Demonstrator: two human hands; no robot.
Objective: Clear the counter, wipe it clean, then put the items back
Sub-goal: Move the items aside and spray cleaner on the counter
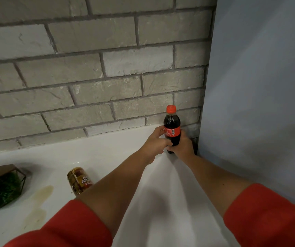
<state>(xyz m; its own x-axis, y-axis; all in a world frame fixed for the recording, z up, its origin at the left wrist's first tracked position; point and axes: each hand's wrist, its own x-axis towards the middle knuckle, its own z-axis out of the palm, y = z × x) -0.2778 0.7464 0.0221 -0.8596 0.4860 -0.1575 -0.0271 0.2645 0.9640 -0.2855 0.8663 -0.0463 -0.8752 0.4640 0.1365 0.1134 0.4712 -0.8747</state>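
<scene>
A small cola bottle (172,125) with a red cap and red label stands upright in the far right corner of the white counter (96,154). My left hand (154,143) grips its left side and my right hand (182,146) wraps its lower right side, so both hold it. A glass jar (78,180) with a brown label stands nearer, partly hidden behind my left forearm. A yellowish spill stain (39,204) runs down the counter to the left of the jar.
A green plant in a dark wire-frame holder (0,186) sits at the left edge. A grey brick wall (89,77) backs the counter. A pale blue wall (259,86) closes off the right side.
</scene>
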